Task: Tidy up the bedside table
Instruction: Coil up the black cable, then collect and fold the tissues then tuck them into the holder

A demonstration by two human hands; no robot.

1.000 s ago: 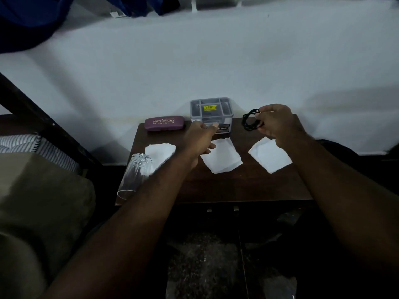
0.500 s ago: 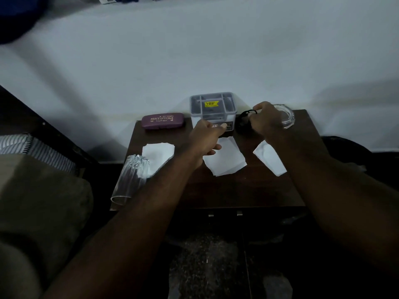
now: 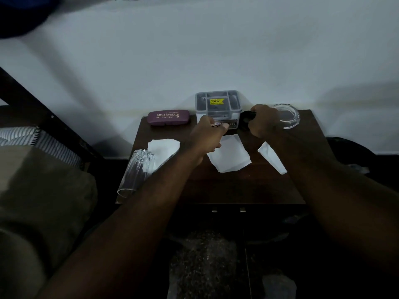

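I see a bedroom in a home. A small dark wooden bedside table [image 3: 237,186] stands against a plain white wall [image 3: 194,50]. Striped bedding [image 3: 26,137] and a dark bed frame [image 3: 43,108] lie to its left. On it are a spectacle case [image 3: 168,117] and a tipped drinking glass [image 3: 138,171].

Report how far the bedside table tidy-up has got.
Done: nothing obvious. In hand: right hand holds a black band beside the grey box, which the left hand touches. Left: three white papers loose, the glass on its side, spectacle case and ashtray unsorted.
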